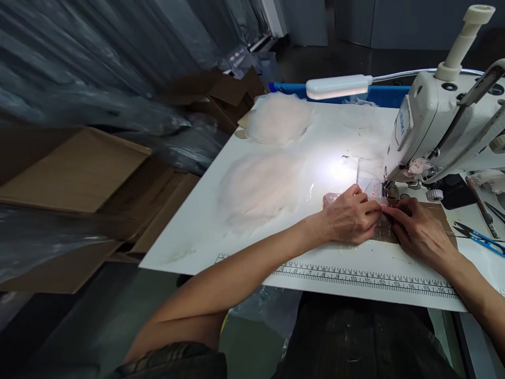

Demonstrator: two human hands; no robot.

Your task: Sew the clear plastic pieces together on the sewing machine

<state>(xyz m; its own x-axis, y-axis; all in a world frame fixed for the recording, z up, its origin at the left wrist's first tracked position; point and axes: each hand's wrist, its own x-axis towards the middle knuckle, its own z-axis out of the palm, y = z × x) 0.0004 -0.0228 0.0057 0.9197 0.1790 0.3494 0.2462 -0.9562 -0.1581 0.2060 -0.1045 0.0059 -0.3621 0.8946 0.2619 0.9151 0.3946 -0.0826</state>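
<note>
2 bare hands meet on a white table (189, 231), just in front of the needle area of a white sewing machine (430, 116). The left hand (351, 217) has its fingers curled and its thumb and index fingertip pressed together on the edge of a small piece of pale pink cloth (382, 208). The right hand (422, 226) also pinches this cloth, thumb and index finger closed, its tips touching or almost touching the left ones; the other fingers bend beneath. The cloth lies between the 2 hands, near the presser foot, and the fingers hide most of it. Under and beside the right hand is a brown patch (437, 213) on the table. A clear plastic sheet (365, 171) lies just beyond the left hand, and a pink cloth flower (418, 167) sits on the machine head. To the left are 2 fluffy piles of sheer pale cloth, the far pile (278, 120) and the near pile (260, 189). A white lamp (338, 86) hangs over the far side. Blue-handled snips (481, 239) lie right of the right hand, and a printed ruler (355, 276) runs along the near edge.
</note>
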